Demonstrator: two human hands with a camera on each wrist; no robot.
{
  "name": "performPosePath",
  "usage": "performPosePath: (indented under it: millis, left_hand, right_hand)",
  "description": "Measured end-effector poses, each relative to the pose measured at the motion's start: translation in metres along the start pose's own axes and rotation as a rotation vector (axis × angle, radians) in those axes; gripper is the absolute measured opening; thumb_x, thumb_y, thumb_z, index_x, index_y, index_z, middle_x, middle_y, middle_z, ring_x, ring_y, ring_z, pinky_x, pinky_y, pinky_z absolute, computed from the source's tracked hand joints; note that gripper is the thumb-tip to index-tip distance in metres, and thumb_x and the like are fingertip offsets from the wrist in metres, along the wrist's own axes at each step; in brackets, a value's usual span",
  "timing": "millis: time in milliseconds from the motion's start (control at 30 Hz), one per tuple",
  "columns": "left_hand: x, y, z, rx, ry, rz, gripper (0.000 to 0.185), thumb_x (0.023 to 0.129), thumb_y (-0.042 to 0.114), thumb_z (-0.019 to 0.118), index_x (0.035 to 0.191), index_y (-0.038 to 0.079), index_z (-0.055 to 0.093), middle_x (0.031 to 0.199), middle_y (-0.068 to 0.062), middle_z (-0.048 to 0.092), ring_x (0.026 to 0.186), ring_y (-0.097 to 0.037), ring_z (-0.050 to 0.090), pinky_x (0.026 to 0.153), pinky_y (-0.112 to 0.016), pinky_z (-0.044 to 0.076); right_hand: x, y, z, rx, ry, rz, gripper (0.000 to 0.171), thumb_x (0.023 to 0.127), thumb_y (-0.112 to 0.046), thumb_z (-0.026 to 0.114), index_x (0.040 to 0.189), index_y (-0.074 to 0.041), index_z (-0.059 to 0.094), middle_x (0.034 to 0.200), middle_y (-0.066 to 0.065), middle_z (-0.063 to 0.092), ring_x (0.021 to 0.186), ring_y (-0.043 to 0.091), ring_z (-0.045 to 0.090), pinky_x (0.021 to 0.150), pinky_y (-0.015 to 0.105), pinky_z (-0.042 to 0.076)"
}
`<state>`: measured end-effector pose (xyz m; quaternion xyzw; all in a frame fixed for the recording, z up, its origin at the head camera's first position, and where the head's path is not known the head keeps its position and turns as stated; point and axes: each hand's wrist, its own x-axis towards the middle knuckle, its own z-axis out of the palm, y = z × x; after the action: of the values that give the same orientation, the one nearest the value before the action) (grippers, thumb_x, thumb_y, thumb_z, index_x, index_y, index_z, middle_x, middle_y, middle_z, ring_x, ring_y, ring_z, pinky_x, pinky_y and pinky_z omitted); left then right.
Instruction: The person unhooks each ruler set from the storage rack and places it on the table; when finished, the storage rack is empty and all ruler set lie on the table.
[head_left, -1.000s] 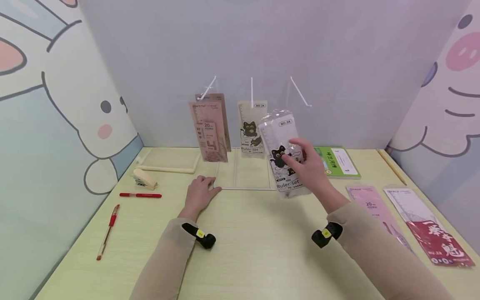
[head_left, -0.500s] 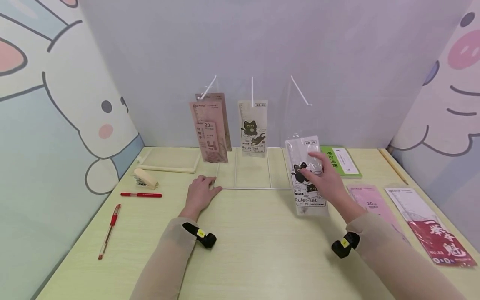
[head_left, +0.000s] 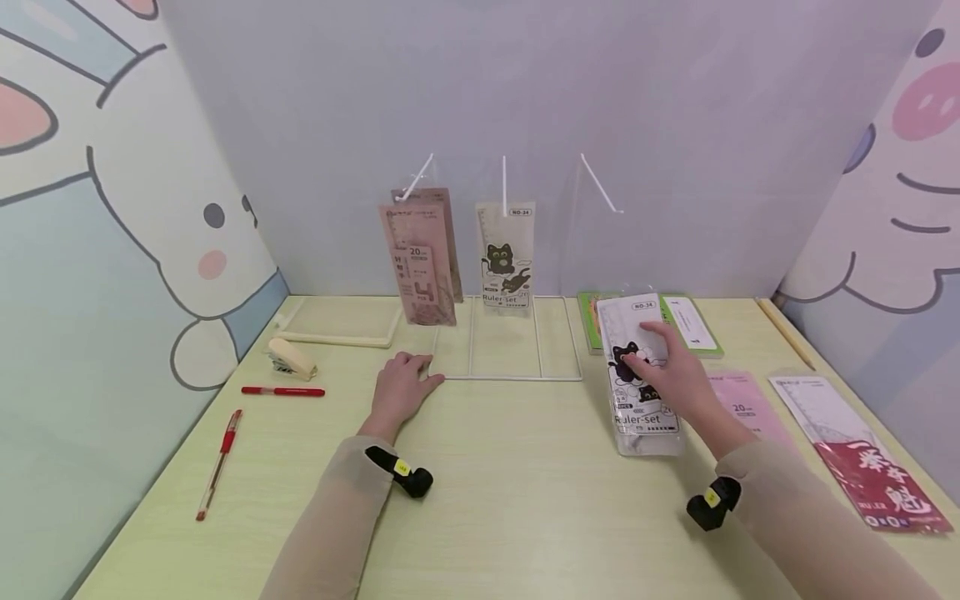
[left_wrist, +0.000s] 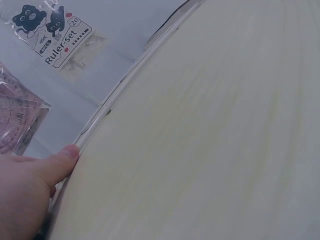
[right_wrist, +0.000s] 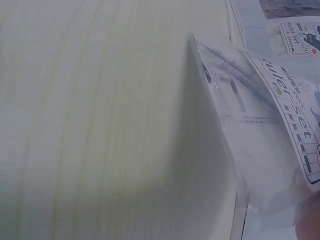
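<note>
My right hand (head_left: 678,379) pinches a clear cat-print ruler-set pack (head_left: 636,379), thumb on its front, low over the table right of the white wire rack (head_left: 510,377). In the right wrist view the pack (right_wrist: 260,125) is tilted, its lower end near the tabletop. The rack's right hook (head_left: 600,185) is bare. A matching pack (head_left: 507,258) hangs on the middle hook and pink ruler packs (head_left: 418,258) on the left one. My left hand (head_left: 401,387) lies flat on the table, thumb (left_wrist: 60,162) against the rack's base wire (left_wrist: 125,90).
A green notebook (head_left: 686,321) lies behind the held pack. A pink ruler pack (head_left: 750,408), a red one (head_left: 855,454) and a pencil (head_left: 783,333) lie at the right. At the left are a stapler (head_left: 291,357), two red pens (head_left: 281,390) and a cream frame (head_left: 337,333).
My right hand has carried the cat ruler-set pack down and to the right, from in front of the rack to low over the table. The left hand has stayed put.
</note>
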<state>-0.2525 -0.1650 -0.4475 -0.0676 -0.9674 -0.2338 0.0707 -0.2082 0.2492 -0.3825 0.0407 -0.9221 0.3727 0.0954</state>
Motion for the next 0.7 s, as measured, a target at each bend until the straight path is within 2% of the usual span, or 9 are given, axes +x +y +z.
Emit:
performPosePath:
  millis: [167, 333, 500, 700]
  left_hand:
    - [0.000, -0.001, 0.000, -0.001, 0.000, -0.001, 0.051, 0.089, 0.044, 0.061, 0.127, 0.010, 0.059, 0.121, -0.016, 0.052, 0.108, -0.033, 0.047, 0.093, -0.050, 0.036]
    - [0.000, -0.001, 0.002, 0.001, 0.001, 0.000, 0.050, 0.089, 0.044, 0.061, 0.127, 0.011, 0.059, 0.120, -0.015, 0.053, 0.108, -0.032, 0.047, 0.092, -0.049, 0.036]
    - [0.000, -0.001, 0.002, -0.010, 0.005, 0.005, 0.050, 0.088, 0.044, 0.062, 0.126, 0.010, 0.060, 0.118, -0.014, 0.053, 0.107, -0.032, 0.048, 0.092, -0.050, 0.036]
    - [-0.001, 0.000, -0.001, -0.005, 0.012, 0.007, 0.050, 0.088, 0.043, 0.062, 0.126, 0.010, 0.060, 0.119, -0.015, 0.053, 0.107, -0.033, 0.048, 0.091, -0.050, 0.037]
  right_hand:
    - [-0.003, 0.013, -0.002, -0.043, -0.106, 0.004, 0.086, 0.083, -0.048, 0.066, 0.146, -0.006, 0.025, 0.144, 0.030, 0.026, 0.122, 0.049, 0.036, 0.096, 0.062, 0.030]
    - [-0.009, 0.023, -0.004, -0.072, -0.192, 0.005, 0.092, 0.081, -0.046, 0.069, 0.146, 0.000, 0.022, 0.144, 0.031, 0.022, 0.129, 0.050, 0.025, 0.100, 0.063, 0.023]
    - [-0.016, 0.029, -0.005, -0.066, -0.214, 0.000, 0.092, 0.083, -0.043, 0.069, 0.145, 0.004, 0.020, 0.143, 0.033, 0.021, 0.129, 0.051, 0.022, 0.101, 0.063, 0.020]
    - [-0.023, 0.036, -0.005, -0.108, -0.246, 0.014, 0.092, 0.081, -0.047, 0.069, 0.144, 0.003, 0.023, 0.139, 0.035, 0.027, 0.124, 0.049, 0.030, 0.099, 0.063, 0.023]
